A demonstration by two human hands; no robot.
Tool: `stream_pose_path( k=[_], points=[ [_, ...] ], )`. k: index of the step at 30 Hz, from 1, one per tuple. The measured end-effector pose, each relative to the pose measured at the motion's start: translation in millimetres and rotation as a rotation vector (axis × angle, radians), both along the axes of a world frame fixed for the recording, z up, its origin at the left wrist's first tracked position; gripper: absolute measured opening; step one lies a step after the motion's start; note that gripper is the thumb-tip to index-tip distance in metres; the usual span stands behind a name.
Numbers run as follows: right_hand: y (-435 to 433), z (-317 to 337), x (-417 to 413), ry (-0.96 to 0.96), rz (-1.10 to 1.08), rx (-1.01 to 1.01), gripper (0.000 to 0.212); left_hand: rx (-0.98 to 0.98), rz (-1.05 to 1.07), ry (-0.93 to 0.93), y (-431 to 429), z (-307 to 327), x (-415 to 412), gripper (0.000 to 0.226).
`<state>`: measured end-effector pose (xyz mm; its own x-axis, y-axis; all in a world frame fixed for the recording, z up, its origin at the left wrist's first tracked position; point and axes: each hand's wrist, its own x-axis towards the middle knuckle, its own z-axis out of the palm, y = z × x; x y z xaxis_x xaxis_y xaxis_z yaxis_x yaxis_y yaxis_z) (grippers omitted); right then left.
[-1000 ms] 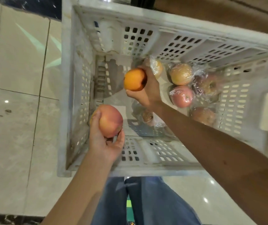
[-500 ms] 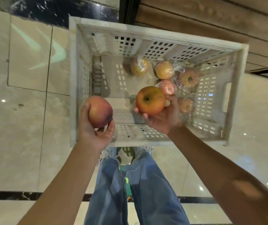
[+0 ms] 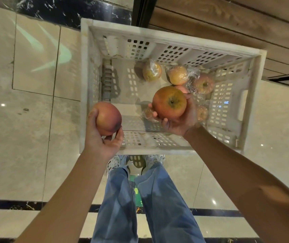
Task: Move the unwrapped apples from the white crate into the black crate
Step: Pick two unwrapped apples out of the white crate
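since one second ago the right hand [image 3: 179,125] has come up from the bottom of the white crate [image 3: 85,81]. the view has also pulled back, so the crate looks smaller and the white shoes [image 3: 118,161] now show below its near rim. against the frame of half a second ago almost nothing differs: both hands sit at nearly the same places, the right one only slightly higher and more to the right.

the right hand holds an orange-red apple [image 3: 169,102] without wrap, right of the frame centre, over the near right part of the crate. the fingers curl around the fruit from the lower left, the thumb lies on its right side, and the stem hollow faces the camera. the left hand [image 3: 103,142] grips a red apple [image 3: 108,118], also unwrapped, left of centre, over the near left corner of the crate. its thumb is on the left side of the fruit and the fingertips close on the lower right side.

on the crate floor lie apples in clear plastic wrap [image 3: 151,71], mostly in the right half; some are partly hidden behind the right hand. blue jeans [image 3: 121,199] fill the lower middle, above a pale tiled floor [image 3: 17,137].
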<state>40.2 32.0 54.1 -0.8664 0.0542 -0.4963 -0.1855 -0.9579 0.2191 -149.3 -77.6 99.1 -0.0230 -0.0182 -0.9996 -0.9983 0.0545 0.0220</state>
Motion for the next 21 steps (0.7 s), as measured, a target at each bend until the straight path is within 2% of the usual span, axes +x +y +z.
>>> stream_pose_path(
  k=[3, 6, 9, 12, 17, 21],
  points=[
    [2, 2, 4, 0.019, 0.018, 0.003, 0.076, -0.006, -0.007, -0.002, 2, 1, 0, 0.070],
    [5, 12, 4, -0.135, 0.086, 0.104, 0.096, -0.011, -0.021, 0.006, 4, 2, -1, 0.068],
    [4, 16, 1, -0.225, 0.094, 0.144, 0.094, -0.002, -0.015, -0.004, 6, 5, -3, 0.067],
    [-1, 16, -6, -0.096, -0.011, 0.019, 0.082, 0.002, -0.021, -0.017, 8, 7, -3, 0.070],
    [-9, 12, -13, 0.209, -0.178, -0.157, 0.075, 0.030, -0.037, -0.067, 13, 8, -6, 0.075],
    [-12, 7, -11, 0.243, -0.166, -0.197, 0.070, 0.059, -0.071, -0.091, 16, 10, -3, 0.073]
  ],
)
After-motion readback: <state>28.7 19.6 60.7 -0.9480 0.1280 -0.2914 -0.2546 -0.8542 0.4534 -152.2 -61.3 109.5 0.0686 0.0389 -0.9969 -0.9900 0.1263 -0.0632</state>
